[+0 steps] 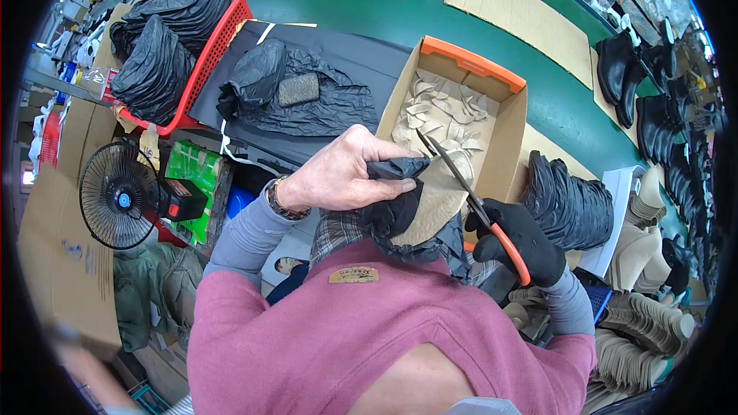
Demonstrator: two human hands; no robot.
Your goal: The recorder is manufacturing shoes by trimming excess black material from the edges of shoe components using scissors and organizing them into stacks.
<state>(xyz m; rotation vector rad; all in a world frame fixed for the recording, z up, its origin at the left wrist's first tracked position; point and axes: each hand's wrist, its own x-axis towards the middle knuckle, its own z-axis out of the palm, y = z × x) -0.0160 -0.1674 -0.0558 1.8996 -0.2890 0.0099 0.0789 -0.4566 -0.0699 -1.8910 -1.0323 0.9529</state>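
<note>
My bare left hand (350, 173) grips a crumpled black piece (396, 211) that looks like a shoe upper in thin plastic. Along it runs a beige, sole-shaped fuzzy sheet (434, 204), its far end over the cardboard box (503, 138). My right hand (524, 242), in a black glove, is closed around the orange-handled scissors (507, 250). Their dark blades are parted and point up and left, lying at the sheet's far right edge; whether they touch it I cannot tell. Curved beige offcuts (446, 107) lie in the box.
Left stands a red basket (223, 46) of black bundles beside a small black fan (119, 196). A grey block (298, 90) rests on black plastic on the table. Right are a black plastic-wrapped bundle (567, 204), stacked beige soles (634, 330) and rows of black boots (619, 69).
</note>
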